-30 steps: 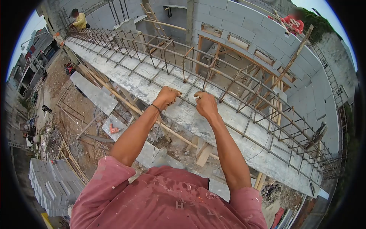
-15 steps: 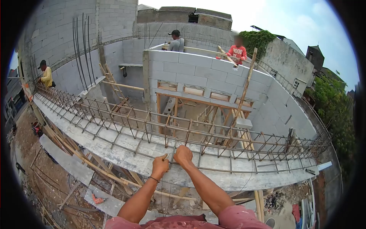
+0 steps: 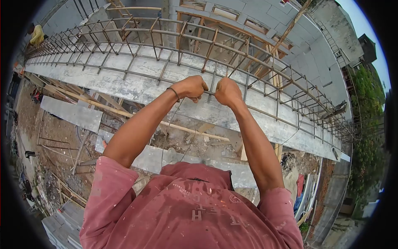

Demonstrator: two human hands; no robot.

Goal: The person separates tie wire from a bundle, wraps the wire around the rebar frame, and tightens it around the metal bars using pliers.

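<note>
My left hand (image 3: 191,88), with a dark band at the wrist, is closed at the near edge of the rebar cage (image 3: 182,52). A thin wire (image 3: 177,108) trails down from below it and seems held in its fingers. Close by on the right, my right hand (image 3: 228,91) is a fist against the lower bars of the cage. Its fingers hide whatever is in them. Beneath both hands, the cage's bars lie over a pale, stained formwork board (image 3: 145,89).
Past the cage rises a grey block wall (image 3: 265,12) with a wooden frame (image 3: 207,18). A co-worker in yellow (image 3: 37,35) is at the far left end. Below the board are bamboo poles (image 3: 97,103), grey panels (image 3: 72,114) and rubble-strewn ground. Trees (image 3: 367,95) stand at right.
My view has tipped down, bringing my shirt into sight and losing two co-workers at the back. Both hands stay closed at the cage; the left wrist has turned and the hands sit slightly farther apart.
</note>
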